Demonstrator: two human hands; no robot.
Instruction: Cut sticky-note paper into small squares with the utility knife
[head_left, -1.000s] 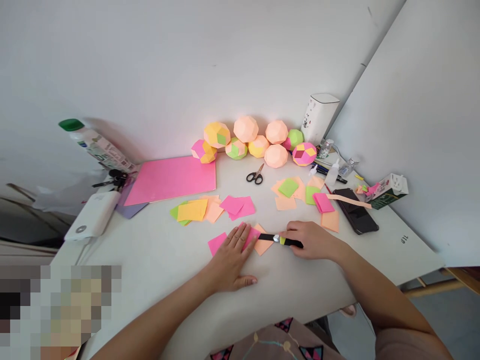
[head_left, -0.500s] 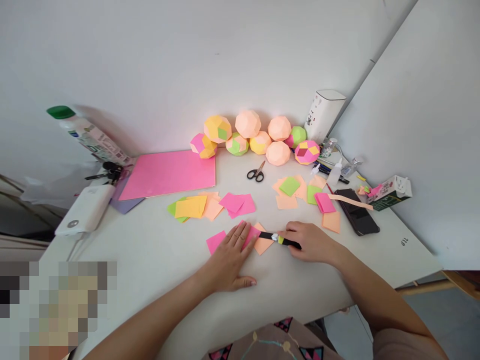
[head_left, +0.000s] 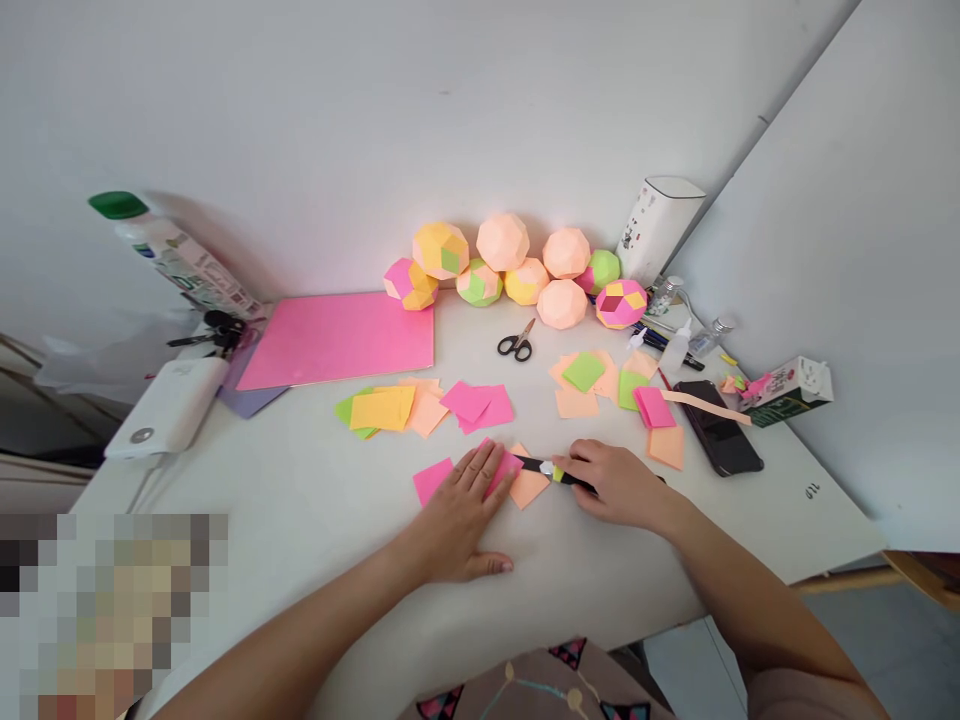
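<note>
My left hand (head_left: 469,490) lies flat on a pink paper piece (head_left: 505,474), fingers stretched out and thumb apart. My right hand (head_left: 615,482) is closed around a black and yellow-green utility knife (head_left: 556,470). Its dark blade points left and meets the right edge of the pink piece; the tip is hidden there. Below the blade rests a peach paper square (head_left: 529,489). Another pink piece (head_left: 433,482) shows at the left side of my left hand, partly covered by it.
Paper pieces in yellow (head_left: 381,410), pink (head_left: 491,408) and green (head_left: 584,371) lie beyond my hands. Scissors (head_left: 516,345) sit before several paper balls (head_left: 502,243). A pink sheet (head_left: 341,340) is at back left, a phone (head_left: 720,428) at right, a white device (head_left: 166,408) at left.
The utility knife has slid slightly left, its blade a little farther in at the pink piece's edge. My left hand stays put. The view has shifted slightly.
</note>
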